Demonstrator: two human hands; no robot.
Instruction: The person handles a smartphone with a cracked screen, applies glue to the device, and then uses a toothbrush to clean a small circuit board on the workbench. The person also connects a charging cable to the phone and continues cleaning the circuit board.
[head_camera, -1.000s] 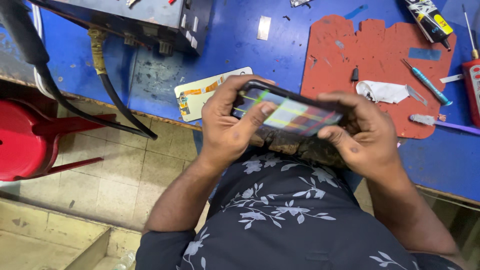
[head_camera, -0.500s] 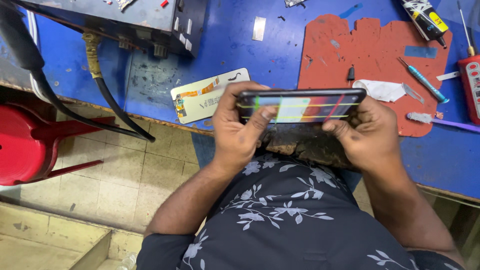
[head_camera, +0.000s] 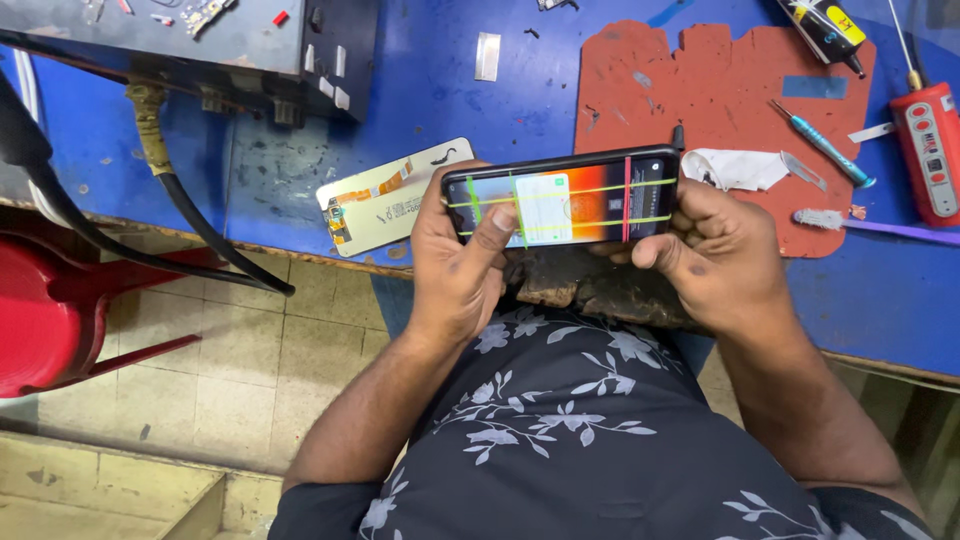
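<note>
Closest to the camera is the person's dark shirt with a pale flower print (head_camera: 590, 440), and both forearms rise from it toward the bench edge. The left hand (head_camera: 462, 262) and the right hand (head_camera: 722, 250) hold a smartphone (head_camera: 562, 197) between them, lying sideways just above the front edge of the blue bench (head_camera: 450, 95). The phone's screen is lit, showing orange and pale patches crossed by thin green and red lines. The left fingers wrap around the phone's left end, with the thumb (head_camera: 492, 232) laid across the glass; the right fingers curl closed around its right end from below. Under the phone, at the bench edge, sits a worn, dark brown block (head_camera: 600, 288), which the hands seem to rest against.

Just left of the left hand lies a loose phone display panel (head_camera: 385, 200), face down, with an orange flex cable on its pale back. To the right of the phone, a crumpled white tissue (head_camera: 735, 168) lies on a red-brown work mat (head_camera: 700, 90), with a blue-handled screwdriver (head_camera: 822, 145) near it and a purple-handled brush (head_camera: 875, 225) at the mat's lower right corner. Farther right is a red handheld tool (head_camera: 930, 150). At the far left, a grey metal box (head_camera: 240, 45) sits on the bench, thick black cables (head_camera: 190, 215) trailing from it over the edge, above a red plastic chair (head_camera: 45, 320) on the tiled floor.
</note>
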